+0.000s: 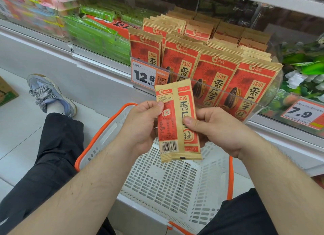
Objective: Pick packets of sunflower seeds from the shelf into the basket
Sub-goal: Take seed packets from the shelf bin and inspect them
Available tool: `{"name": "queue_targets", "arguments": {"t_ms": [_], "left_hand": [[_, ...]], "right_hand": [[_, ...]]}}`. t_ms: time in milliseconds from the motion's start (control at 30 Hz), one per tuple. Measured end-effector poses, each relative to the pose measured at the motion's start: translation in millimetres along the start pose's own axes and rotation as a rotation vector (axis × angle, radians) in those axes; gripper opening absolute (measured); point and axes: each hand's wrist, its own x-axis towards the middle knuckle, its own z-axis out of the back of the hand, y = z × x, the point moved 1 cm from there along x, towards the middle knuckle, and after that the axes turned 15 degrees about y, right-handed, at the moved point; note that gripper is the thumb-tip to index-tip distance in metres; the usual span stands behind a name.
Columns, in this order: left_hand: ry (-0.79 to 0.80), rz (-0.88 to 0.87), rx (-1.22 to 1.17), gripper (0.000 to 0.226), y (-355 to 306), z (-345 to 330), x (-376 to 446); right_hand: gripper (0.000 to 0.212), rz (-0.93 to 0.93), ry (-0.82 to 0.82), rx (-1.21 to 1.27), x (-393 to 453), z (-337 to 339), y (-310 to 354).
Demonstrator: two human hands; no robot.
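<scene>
A supermarket shelf (98, 59) stood behind, and four front rows of red and tan seed packets (210, 73) leaned in a clear bin (259, 101), with more rows behind them. Two price tags showed, one 12.8 tag (144, 76) and one 7.9 tag (302, 114). One packet (177, 119), seen from its back with a barcode and a seam, was upright above the white basket (168, 182). The left hand (140, 126) pinched its left edge and the right hand (215, 128) pinched its right edge
</scene>
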Motion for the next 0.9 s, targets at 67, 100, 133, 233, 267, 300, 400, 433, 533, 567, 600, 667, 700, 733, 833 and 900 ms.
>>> {"name": "queue_targets", "arguments": {"t_ms": [67, 100, 133, 233, 267, 300, 400, 433, 533, 567, 600, 667, 700, 733, 833, 900], "left_hand": [[-0.012, 0.007, -0.012, 0.016, 0, 1, 1], [-0.018, 0.008, -0.021, 0.014, 0, 2, 1], [-0.023, 0.007, -0.031, 0.013, 0, 2, 2], [-0.031, 0.013, -0.045, 0.015, 2, 5, 4], [-0.028, 0.016, -0.046, 0.015, 2, 5, 4], [-0.024, 0.020, -0.050, 0.015, 3, 6, 4], [-0.024, 0.015, -0.073, 0.016, 6, 6, 4], [-0.032, 0.010, -0.077, 0.016, 6, 6, 3], [-0.060, 0.008, -0.003, 0.016, 9, 7, 4], [-0.085, 0.002, 0.043, 0.014, 10, 7, 4], [-0.114, -0.010, 0.081, 0.013, 11, 6, 4], [-0.144, -0.041, 0.125, 0.018, 12, 5, 4], [-0.132, -0.049, 0.144, 0.021, 12, 3, 3], [-0.109, -0.049, 0.165, 0.025, 11, 1, 2], [-0.042, -0.036, 0.169, 0.032, 11, -3, -1], [-0.022, -0.027, 0.153, 0.030, 12, -1, -2]], "right_hand": [[0.044, -0.008, 0.055, 0.003, -3, 1, 1], [0.047, -0.019, 0.095, -0.009, -5, 1, 2], [0.049, -0.025, 0.133, -0.027, -6, 1, 3], [0.045, -0.011, 0.179, -0.051, -8, 1, 4], [0.044, -0.005, 0.185, -0.052, -8, 1, 4], [0.043, -0.001, 0.196, -0.059, -9, 1, 5], [0.046, -0.010, 0.235, -0.114, -12, 0, 9], [0.048, -0.014, 0.238, -0.133, -13, -1, 10], [0.052, -0.026, 0.215, -0.214, -14, -5, 14], [0.053, -0.040, 0.199, -0.262, -13, -8, 15], [0.054, -0.058, 0.179, -0.318, -13, -10, 16], [0.057, -0.078, 0.152, -0.428, -11, -17, 16], [0.058, -0.081, 0.143, -0.474, -9, -21, 15], [0.058, -0.084, 0.135, -0.517, -8, -23, 14], [0.057, -0.092, 0.137, -0.608, -5, -27, 13], [0.052, -0.086, 0.171, -0.594, -6, -28, 13]]}}
